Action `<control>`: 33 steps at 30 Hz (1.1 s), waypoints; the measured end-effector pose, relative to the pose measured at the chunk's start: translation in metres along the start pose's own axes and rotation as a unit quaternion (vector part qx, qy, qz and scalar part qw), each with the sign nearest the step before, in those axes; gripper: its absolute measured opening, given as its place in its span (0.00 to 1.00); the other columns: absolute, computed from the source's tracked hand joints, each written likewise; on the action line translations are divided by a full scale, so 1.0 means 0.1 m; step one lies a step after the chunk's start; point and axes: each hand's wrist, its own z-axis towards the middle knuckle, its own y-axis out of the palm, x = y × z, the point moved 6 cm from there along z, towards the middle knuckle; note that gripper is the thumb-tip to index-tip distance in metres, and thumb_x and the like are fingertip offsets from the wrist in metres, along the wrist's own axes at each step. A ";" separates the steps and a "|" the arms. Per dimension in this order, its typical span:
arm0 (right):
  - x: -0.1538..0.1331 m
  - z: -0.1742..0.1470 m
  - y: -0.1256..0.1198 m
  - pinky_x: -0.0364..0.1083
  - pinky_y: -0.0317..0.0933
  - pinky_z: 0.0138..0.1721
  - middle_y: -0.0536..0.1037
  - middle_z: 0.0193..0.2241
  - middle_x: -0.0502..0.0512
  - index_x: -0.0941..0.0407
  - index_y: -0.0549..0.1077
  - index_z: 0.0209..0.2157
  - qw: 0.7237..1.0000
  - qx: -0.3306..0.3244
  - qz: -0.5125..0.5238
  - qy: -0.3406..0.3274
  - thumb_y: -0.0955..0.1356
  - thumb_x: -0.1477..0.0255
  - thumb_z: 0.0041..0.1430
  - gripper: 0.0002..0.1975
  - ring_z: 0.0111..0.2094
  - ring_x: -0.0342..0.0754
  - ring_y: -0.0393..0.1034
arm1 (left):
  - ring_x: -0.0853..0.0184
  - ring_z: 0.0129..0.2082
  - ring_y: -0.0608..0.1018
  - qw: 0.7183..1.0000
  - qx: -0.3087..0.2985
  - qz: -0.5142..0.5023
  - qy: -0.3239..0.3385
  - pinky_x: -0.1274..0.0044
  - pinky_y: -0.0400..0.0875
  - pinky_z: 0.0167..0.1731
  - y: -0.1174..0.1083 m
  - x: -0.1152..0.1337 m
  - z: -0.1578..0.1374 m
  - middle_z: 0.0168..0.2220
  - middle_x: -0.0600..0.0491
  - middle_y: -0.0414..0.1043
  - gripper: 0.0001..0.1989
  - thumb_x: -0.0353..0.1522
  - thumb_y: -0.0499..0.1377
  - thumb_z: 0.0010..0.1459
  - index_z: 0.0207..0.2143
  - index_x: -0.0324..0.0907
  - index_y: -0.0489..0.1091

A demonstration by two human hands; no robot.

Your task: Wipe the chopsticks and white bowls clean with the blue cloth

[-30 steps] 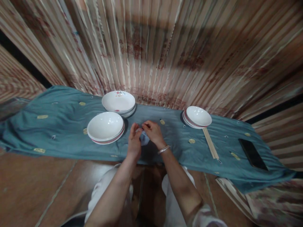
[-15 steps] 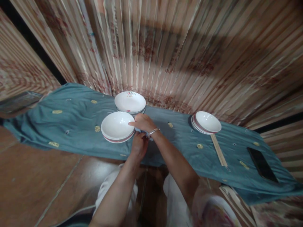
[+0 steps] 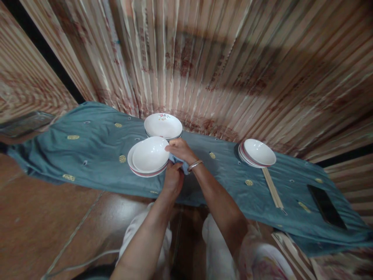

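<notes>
A stack of white bowls with red bands (image 3: 131, 165) stands in front of me on the cloth-covered table. Its top white bowl (image 3: 150, 154) sits off-centre to the right. The right hand (image 3: 181, 149), mine, pinches this bowl's right rim between thumb and fingers. A crumpled blue cloth (image 3: 183, 166) hangs beneath that hand, beside the bowls. My left hand (image 3: 174, 178) is closed close to the stack's right edge, with its fingers at the blue cloth; its grip is partly hidden. Just behind stands another stack of white bowls with a floral print (image 3: 163, 125).
Farther right are more stacked bowls (image 3: 259, 152), a bundle of chopsticks (image 3: 272, 188) and a black phone (image 3: 326, 206). A teal patterned tablecloth (image 3: 99, 155) covers the narrow table. Pleated curtain (image 3: 186, 66) hangs behind; a clear tray (image 3: 26, 122) lies far left.
The top bowl has slid right and lifted slightly out of line with the stack, uncovering the left rim of the bowl below. More of the blue cloth shows between my hands.
</notes>
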 end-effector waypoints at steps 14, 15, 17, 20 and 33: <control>0.23 -1.02 -0.95 0.39 0.43 0.20 0.56 0.15 0.41 0.56 0.59 0.17 0.927 0.211 0.306 0.058 0.71 0.64 0.44 0.17 0.19 0.36 0.48 | 0.56 0.44 0.76 0.970 -0.122 0.205 -0.047 0.68 0.65 0.50 0.18 -0.15 -0.14 0.28 0.53 0.78 0.06 0.26 0.65 0.40 0.24 0.44 0.75; 0.31 -1.16 -1.01 0.39 0.44 0.20 0.57 0.15 0.41 0.56 0.59 0.17 0.918 0.228 0.318 0.073 0.71 0.64 0.44 0.18 0.18 0.36 0.48 | 0.57 0.44 0.76 0.973 -0.117 0.191 -0.059 0.68 0.65 0.50 0.17 -0.17 -0.15 0.28 0.53 0.78 0.06 0.25 0.65 0.41 0.25 0.43 0.76; 0.50 -1.41 -1.09 0.39 0.43 0.20 0.57 0.14 0.41 0.55 0.59 0.16 0.901 0.252 0.337 0.102 0.72 0.63 0.44 0.18 0.17 0.36 0.48 | 0.58 0.43 0.77 0.978 -0.098 0.162 -0.091 0.68 0.67 0.49 0.14 -0.23 -0.16 0.31 0.51 0.79 0.08 0.25 0.64 0.42 0.29 0.41 0.76; 0.79 -1.74 -1.14 0.39 0.43 0.20 0.58 0.14 0.41 0.56 0.59 0.16 0.886 0.279 0.347 0.130 0.73 0.64 0.42 0.19 0.17 0.36 0.48 | 0.59 0.44 0.77 0.980 -0.075 0.114 -0.145 0.67 0.69 0.47 0.13 -0.36 -0.19 0.37 0.49 0.79 0.09 0.32 0.64 0.48 0.34 0.41 0.76; 1.43 -2.13 -1.13 0.41 0.47 0.22 0.58 0.14 0.43 0.55 0.59 0.14 0.931 0.253 0.184 0.189 0.69 0.54 0.44 0.22 0.20 0.38 0.50 | 0.55 0.52 0.74 0.982 -0.052 0.134 -0.126 0.65 0.66 0.53 0.22 -0.94 -0.19 0.42 0.47 0.78 0.24 0.33 0.63 0.46 0.48 0.40 0.71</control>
